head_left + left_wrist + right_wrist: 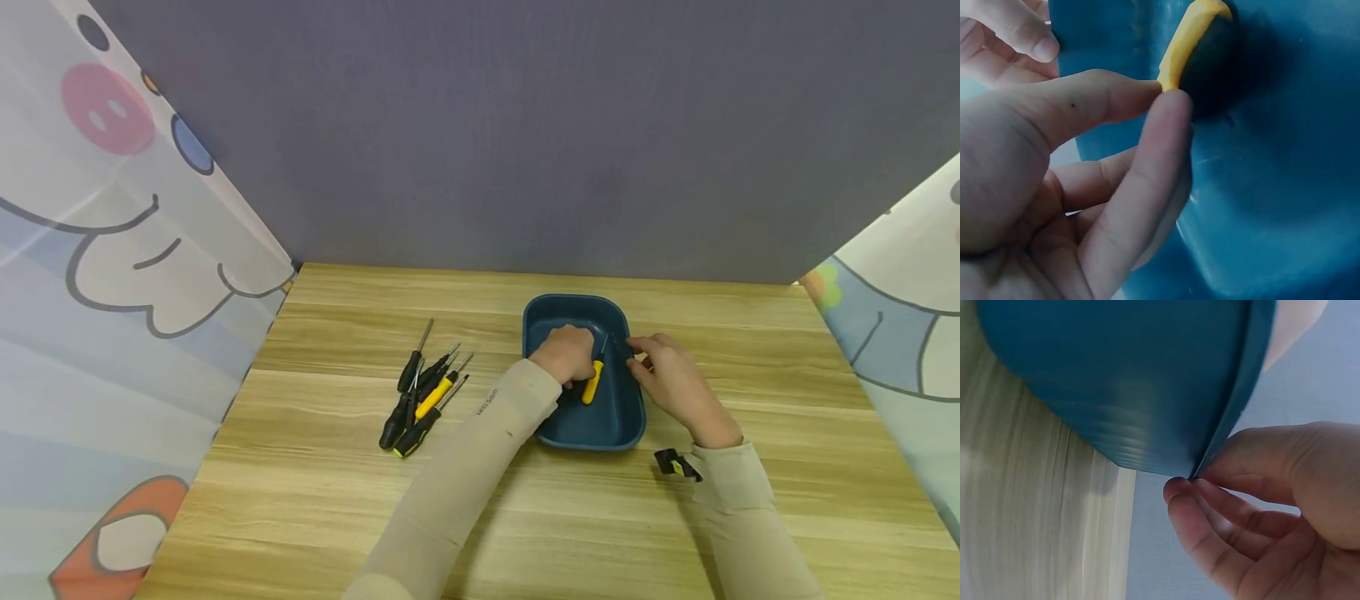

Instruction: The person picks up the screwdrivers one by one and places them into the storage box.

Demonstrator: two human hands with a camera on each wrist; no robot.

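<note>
My left hand [567,354] reaches into a dark blue plastic bin [588,446]. Its thumb and index finger pinch a screwdriver with a yellow handle [1180,50]; in the head view this screwdriver [592,385] lies along the bin floor, its thin shaft pointing away from me. The left fingers hide part of it in the left wrist view. At the bin's right side, my right hand [675,379] pinches the rim [1235,412] between thumb and fingertips.
Left of the bin, several screwdrivers [427,396] with black or yellow handles lie in a loose pile on the wooden table [300,500]. A grey panel [480,150] stands behind the table. Printed cartoon curtains [112,275] hang at both sides. A small black-and-yellow object [677,464] is by the right sleeve.
</note>
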